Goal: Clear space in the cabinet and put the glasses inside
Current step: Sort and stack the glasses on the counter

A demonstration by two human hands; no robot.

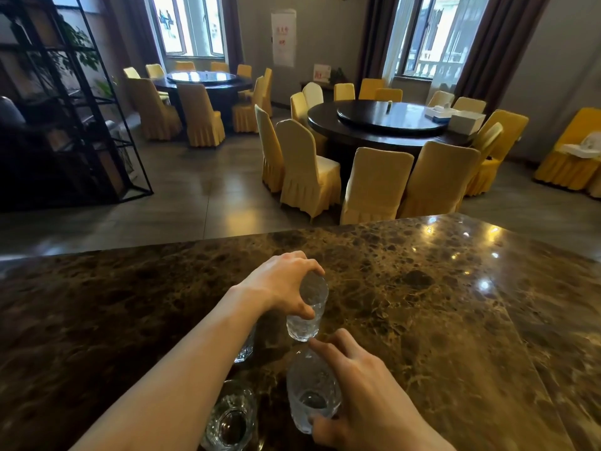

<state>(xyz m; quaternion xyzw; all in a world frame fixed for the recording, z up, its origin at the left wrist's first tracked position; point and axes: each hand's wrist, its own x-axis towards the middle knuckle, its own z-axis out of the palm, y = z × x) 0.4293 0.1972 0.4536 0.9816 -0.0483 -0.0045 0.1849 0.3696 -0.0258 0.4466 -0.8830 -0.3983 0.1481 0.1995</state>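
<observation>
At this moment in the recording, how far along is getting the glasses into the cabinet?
Nothing looks put away yet; no cabinet shows in this view. In hand: the left hand grips a clear textured tumbler from above, and the right hand holds a second clear tumbler. Two more clear glasses, one near the bottom edge and one behind the left forearm, sit on the brown marble counter. All four remain to store.

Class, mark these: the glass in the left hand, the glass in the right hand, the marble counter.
left-hand glass (309, 315), head view, its side wall
right-hand glass (310, 388), head view, its side wall
marble counter (455, 304), head view, bare top
</observation>
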